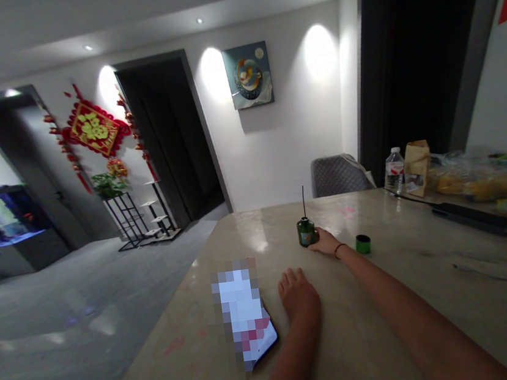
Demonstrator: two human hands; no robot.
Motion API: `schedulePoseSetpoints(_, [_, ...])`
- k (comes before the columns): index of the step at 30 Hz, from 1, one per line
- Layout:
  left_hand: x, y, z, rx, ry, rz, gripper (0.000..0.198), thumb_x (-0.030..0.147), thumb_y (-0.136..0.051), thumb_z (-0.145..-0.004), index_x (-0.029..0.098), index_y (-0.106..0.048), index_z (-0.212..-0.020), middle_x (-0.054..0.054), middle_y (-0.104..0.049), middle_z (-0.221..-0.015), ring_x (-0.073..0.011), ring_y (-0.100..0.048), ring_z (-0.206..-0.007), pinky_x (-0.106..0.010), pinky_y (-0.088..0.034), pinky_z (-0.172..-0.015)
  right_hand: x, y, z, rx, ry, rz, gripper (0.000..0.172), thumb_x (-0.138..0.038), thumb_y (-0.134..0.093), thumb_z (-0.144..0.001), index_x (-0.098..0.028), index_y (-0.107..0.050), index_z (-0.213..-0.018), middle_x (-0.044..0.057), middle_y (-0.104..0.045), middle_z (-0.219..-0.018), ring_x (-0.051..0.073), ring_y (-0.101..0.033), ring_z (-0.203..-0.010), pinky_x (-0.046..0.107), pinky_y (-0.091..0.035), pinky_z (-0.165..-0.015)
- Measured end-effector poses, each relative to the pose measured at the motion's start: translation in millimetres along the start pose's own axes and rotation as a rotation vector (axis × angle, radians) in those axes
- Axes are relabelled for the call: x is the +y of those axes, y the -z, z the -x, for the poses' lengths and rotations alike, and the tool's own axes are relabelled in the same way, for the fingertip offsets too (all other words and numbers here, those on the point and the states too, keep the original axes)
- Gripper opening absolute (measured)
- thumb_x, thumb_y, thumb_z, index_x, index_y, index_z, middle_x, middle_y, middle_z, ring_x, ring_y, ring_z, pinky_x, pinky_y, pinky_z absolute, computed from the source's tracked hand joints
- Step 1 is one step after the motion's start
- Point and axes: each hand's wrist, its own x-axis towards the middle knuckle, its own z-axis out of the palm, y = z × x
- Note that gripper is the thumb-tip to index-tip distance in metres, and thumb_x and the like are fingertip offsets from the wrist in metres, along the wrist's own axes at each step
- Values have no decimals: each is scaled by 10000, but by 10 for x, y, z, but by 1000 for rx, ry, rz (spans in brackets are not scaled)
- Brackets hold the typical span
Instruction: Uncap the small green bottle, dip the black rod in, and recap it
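Bottle, clasped by the right hand, could be tipped if tugged; left hand, before it, fingers apart.

Gold 福 on red wall hanging; label on green bottle illegible

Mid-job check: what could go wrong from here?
The right hand is at one side of the green bottle, so an uneven push might tip it, and the tall thin stick could catch. The green cap sits close beside the right wrist and might get knocked. The left hand rests near the phone and could nudge it.
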Motion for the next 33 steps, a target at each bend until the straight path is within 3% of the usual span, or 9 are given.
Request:
schedulePoseSetpoints(6, [5, 75, 27, 11, -1, 56, 390, 224, -373, -797, 187, -489, -1167, -85, -433, -1281, -224, -361, -1187, -366, -235, -989, -45, -25, 136, 44, -79, 256, 829, -174, -653, -570, -55, -262, -1292, 188, -485, -1206, 236, -486, -1085, 298, -397, -871])
schedulePoseSetpoints(9, [0, 162, 40, 33, -27, 154, 349, 254, -403, -793, 186, -518, -1116, -71, -529, -1166, -183, -449, -1088, -314, -273, -956, -134, 3, 407, 25, -24, 453, 828, -169, -571, -660, 17, -120, -1329, 228, -519, -1141, 244, -517, -1033, 278, -415, -813])
schedulePoseSetpoints(11, [-1, 217, 44, 34, -16, 233, 411, 266, -397, -807, 197, -427, -1211, -55, -577, -1081, -147, -509, -988, -262, -323, -889, -193, 49, 635, 31, 27, 619, 772, -111, -476, -714, 25, -46, -1340, 221, -576, -1035, 247, -561, -939, 286, -429, -742])
schedulePoseSetpoints(16, [24, 284, 46, -47, -26, 213, 601, 224, -313, -847, 287, 3, -1354, -14, -612, -908, -114, -569, -737, -222, -381, -658, -232, 253, 1108, -105, 215, 965, 685, -40, -297, -781, -200, 4, -1375, 123, -603, -924, 213, -600, -764, 269, -417, -598])
schedulePoseSetpoints(20, [55, 292, 35, -132, -111, 5, 721, 77, -332, -795, 372, 53, -1328, -37, -565, -960, -133, -570, -796, -227, -390, -655, -128, 443, 1251, -174, 245, 1081, 710, -31, -293, -779, -310, -3, -1363, 94, -581, -901, 198, -600, -726, 252, -391, -565])
schedulePoseSetpoints(25, [64, 280, 41, -135, -129, -30, 695, 157, -358, -810, 341, 58, -1336, -53, -539, -982, -149, -559, -835, -233, -389, -668, -73, 591, 1155, -208, 271, 952, 772, -21, -339, -737, -277, 28, -1367, 84, -584, -915, 171, -588, -744, 236, -379, -599])
schedulePoseSetpoints(28, [44, 266, 58, -101, -125, 46, 665, 259, -371, -819, 280, 26, -1352, -62, -541, -1019, -159, -544, -871, -246, -381, -697, -219, 621, 918, -148, 312, 823, 625, -119, -381, -774, -209, -184, -1361, 101, -582, -956, 171, -565, -809, 244, -385, -676])
schedulePoseSetpoints(31, [15, 269, 69, -88, -121, 114, 485, 276, -339, -827, 223, -261, -1303, -69, -542, -1059, -159, -520, -929, -254, -370, -746, -458, 610, 568, -69, 341, 692, 401, -207, -381, -809, -162, -488, -1193, 98, -584, -946, 155, -548, -836, 229, -386, -736])
schedulePoseSetpoints(33, [3, 284, 72, -120, -135, 117, 344, 275, -315, -834, 214, -469, -1134, -59, -556, -1035, -163, -511, -938, -264, -364, -760, -604, 581, 324, -39, 327, 660, 373, -196, -377, -812, -164, -528, -1151, 92, -586, -963, 139, -551, -839, 214, -385, -759])
